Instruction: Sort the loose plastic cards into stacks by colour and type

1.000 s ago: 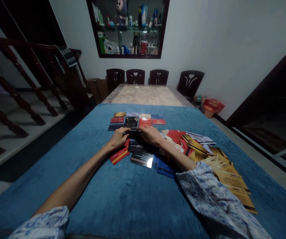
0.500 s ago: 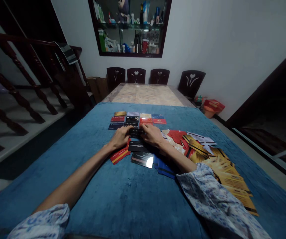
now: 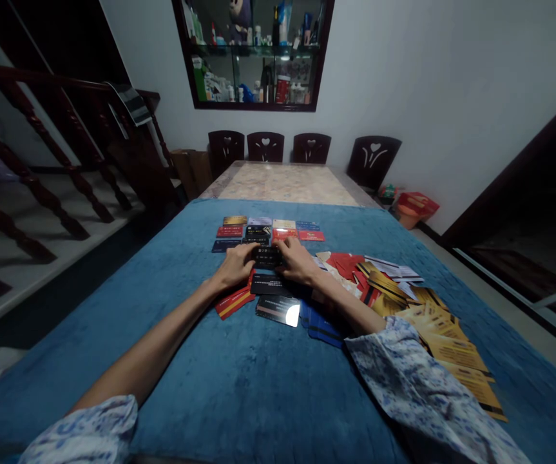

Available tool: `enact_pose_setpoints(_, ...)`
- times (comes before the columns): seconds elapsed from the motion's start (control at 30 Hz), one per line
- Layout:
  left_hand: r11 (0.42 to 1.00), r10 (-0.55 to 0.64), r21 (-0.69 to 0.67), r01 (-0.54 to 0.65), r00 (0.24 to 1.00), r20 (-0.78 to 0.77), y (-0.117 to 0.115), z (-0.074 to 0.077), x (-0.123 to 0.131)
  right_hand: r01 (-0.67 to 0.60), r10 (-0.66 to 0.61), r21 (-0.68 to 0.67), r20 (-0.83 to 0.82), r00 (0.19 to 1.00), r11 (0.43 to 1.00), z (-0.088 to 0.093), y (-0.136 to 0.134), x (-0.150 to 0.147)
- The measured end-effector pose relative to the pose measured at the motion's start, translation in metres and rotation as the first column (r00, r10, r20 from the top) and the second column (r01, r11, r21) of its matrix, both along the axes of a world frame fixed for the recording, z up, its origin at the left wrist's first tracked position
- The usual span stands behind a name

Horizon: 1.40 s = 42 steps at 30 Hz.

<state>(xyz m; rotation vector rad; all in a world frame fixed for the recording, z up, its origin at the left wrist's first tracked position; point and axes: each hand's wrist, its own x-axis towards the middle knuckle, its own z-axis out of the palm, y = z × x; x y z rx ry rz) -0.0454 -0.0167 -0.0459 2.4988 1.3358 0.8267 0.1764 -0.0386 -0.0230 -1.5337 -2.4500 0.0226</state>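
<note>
Between my two hands is a black card (image 3: 267,256), its left edge gripped by my left hand (image 3: 237,264) and its right edge by my right hand (image 3: 297,261). It tilts up slightly just in front of the rows of laid-out cards. A dark blue card (image 3: 226,246) and a red card (image 3: 230,231) lie beyond my left hand. Nearer to me are another black card (image 3: 268,284), a grey card (image 3: 278,310) with a bright glare, and red cards (image 3: 234,303) with yellow stripes. Blue cards (image 3: 323,324) lie partly under my right forearm.
Gold cards (image 3: 456,348) spread in a heap at the right, with red cards (image 3: 343,265) and white cards (image 3: 393,269) behind them. A blue cloth (image 3: 185,380) covers the near table. Chairs (image 3: 265,147) stand at the far end, and a stair railing (image 3: 40,129) runs along the left.
The black card between my hands now shows more of its face, tipped up toward me. My hands stay in nearly the same place.
</note>
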Motion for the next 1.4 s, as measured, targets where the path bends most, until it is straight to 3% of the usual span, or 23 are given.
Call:
enact_pose_setpoints(0.27, 0.998, -0.058, -0.030, 0.058, 0.998, -0.009, 0.004, 0.001, -0.008, -0.011, 0.012, -0.007, 0.059, 0.998, 1.000, 0.008, -0.004, 0.001)
enact_pose_setpoints(0.7, 0.998, -0.024, -0.052, 0.020, 0.996, -0.085, 0.005, 0.013, -0.015, -0.044, 0.043, 0.005, 0.071, 0.997, 0.999, 0.013, 0.002, 0.000)
enact_pose_setpoints(1.07, 0.999, 0.042, -0.023, -0.047, 0.983, -0.179, 0.033, 0.025, -0.020, -0.016, 0.017, -0.018, 0.073, 0.997, 1.000, 0.029, 0.028, -0.014)
enact_pose_setpoints(1.4, 0.997, 0.074, -0.013, -0.078, 0.981, -0.180, 0.055, 0.023, -0.024, 0.028, -0.025, -0.046, 0.052, 0.998, 0.999, 0.030, 0.053, -0.023)
